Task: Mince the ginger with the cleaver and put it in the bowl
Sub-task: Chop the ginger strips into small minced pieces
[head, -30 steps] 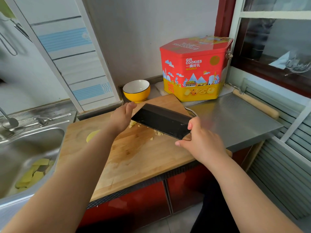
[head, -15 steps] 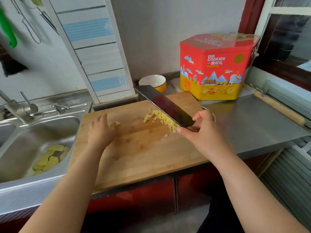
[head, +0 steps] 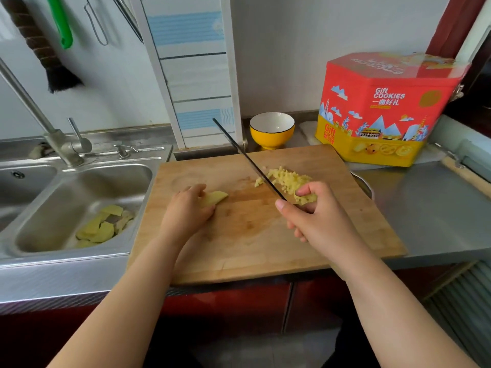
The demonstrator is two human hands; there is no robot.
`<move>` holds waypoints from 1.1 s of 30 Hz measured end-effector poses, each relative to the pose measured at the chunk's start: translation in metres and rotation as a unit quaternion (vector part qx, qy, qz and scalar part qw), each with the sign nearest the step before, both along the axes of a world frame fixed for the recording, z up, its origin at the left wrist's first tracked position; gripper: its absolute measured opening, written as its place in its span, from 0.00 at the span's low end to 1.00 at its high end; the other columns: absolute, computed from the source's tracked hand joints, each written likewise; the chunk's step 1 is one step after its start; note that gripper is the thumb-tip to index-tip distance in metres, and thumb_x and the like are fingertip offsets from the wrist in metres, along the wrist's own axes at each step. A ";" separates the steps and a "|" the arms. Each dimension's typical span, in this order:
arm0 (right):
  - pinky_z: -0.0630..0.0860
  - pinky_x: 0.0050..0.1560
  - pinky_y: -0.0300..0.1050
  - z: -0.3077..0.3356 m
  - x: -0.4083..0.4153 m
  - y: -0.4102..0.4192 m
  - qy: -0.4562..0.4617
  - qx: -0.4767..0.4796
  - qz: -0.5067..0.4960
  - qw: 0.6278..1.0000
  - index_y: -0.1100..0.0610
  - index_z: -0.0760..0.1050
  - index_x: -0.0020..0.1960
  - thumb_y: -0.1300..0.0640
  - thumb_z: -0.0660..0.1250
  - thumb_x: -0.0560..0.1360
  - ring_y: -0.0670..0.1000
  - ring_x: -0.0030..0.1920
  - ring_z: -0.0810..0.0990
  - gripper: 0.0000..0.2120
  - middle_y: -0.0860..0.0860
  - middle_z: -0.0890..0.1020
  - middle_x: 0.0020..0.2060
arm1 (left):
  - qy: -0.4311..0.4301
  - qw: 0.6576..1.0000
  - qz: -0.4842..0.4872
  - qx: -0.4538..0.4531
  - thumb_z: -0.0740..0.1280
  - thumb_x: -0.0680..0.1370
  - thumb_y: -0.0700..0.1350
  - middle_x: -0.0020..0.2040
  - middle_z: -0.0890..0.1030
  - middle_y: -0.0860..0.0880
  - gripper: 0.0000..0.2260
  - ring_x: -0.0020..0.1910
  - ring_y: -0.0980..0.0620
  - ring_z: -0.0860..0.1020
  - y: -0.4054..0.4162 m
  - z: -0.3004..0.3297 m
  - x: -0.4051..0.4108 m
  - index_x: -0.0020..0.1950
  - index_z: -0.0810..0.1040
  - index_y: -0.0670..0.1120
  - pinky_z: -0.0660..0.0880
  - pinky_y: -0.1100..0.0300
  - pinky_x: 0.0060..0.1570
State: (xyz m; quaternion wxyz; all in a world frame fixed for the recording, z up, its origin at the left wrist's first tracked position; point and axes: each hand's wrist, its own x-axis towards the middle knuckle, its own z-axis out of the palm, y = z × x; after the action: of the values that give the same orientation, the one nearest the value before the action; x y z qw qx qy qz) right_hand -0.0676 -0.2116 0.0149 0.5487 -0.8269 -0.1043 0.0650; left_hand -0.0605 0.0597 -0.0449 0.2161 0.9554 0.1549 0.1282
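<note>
Head view: one cleaver (head: 248, 158), one bowl (head: 271, 130), two hands.

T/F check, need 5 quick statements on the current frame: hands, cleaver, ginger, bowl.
1. The right hand grips the cleaver. True.
2. The bowl holds minced ginger. False: it looks empty; the minced ginger lies on the board.
3. The left hand holds a ginger slice. True.
4. The bowl stands in the sink. False: it stands behind the board, beside the cookie tin.
5. Yellow pieces lie in the sink. True.
</note>
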 end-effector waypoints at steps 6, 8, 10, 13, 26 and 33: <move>0.76 0.29 0.39 0.014 -0.001 0.009 0.067 -0.009 0.055 0.996 0.55 0.74 0.60 0.48 0.67 0.78 0.45 0.27 0.77 0.15 0.51 0.80 0.32 | 0.008 0.998 0.009 0.063 0.61 0.77 0.60 0.67 0.71 0.47 0.28 0.65 0.46 0.70 -0.032 -0.002 -0.032 0.75 0.62 0.51 0.71 0.51 0.60; 0.76 0.28 0.38 0.016 0.001 0.013 0.061 -0.057 0.074 0.994 0.57 0.74 0.62 0.48 0.66 0.79 0.44 0.26 0.77 0.17 0.51 0.80 0.32 | 0.020 0.998 0.020 0.048 0.58 0.76 0.65 0.67 0.70 0.46 0.32 0.65 0.46 0.69 -0.039 -0.003 -0.038 0.75 0.60 0.50 0.70 0.51 0.61; 0.77 0.27 0.39 0.019 0.003 0.017 0.054 -0.109 0.087 0.989 0.58 0.72 0.67 0.47 0.63 0.80 0.44 0.26 0.78 0.20 0.51 0.80 0.34 | 0.024 0.999 0.022 0.004 0.56 0.77 0.65 0.66 0.72 0.46 0.31 0.65 0.46 0.70 -0.042 -0.003 -0.043 0.75 0.61 0.49 0.70 0.50 0.63; 0.79 0.30 0.41 0.024 0.003 0.023 0.053 -0.168 0.102 0.979 0.54 0.63 0.76 0.46 0.58 0.82 0.46 0.29 0.79 0.25 0.51 0.79 0.38 | 0.017 0.998 -0.004 -0.056 0.58 0.79 0.60 0.62 0.76 0.49 0.26 0.63 0.47 0.71 -0.038 -0.002 -0.049 0.73 0.65 0.49 0.70 0.49 0.63; 0.83 0.43 0.52 0.037 0.012 0.052 0.011 -0.335 0.147 0.931 0.60 0.64 0.73 0.47 0.53 0.83 0.55 0.38 0.85 0.24 0.56 0.82 0.41 | -0.014 0.996 -0.055 -0.068 0.73 0.69 0.58 0.55 0.74 0.60 0.30 0.60 0.56 0.71 -0.024 0.002 -0.043 0.69 0.70 0.55 0.70 0.59 0.58; 0.79 0.32 0.44 0.036 0.009 0.044 0.031 -0.304 0.196 0.932 0.59 0.64 0.73 0.46 0.55 0.83 0.50 0.32 0.80 0.24 0.55 0.80 0.39 | -0.063 0.993 -0.063 -0.075 0.76 0.65 0.60 0.45 0.72 0.63 0.26 0.50 0.56 0.73 -0.046 -0.004 -0.055 0.59 0.76 0.52 0.72 0.59 0.49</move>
State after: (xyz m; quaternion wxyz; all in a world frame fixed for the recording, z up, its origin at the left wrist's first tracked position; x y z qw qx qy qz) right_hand -0.0588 -0.1671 0.0512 0.2506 -0.9148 -0.2223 0.2255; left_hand -0.1151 0.0139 -0.0490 0.3040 0.9343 0.0900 0.1629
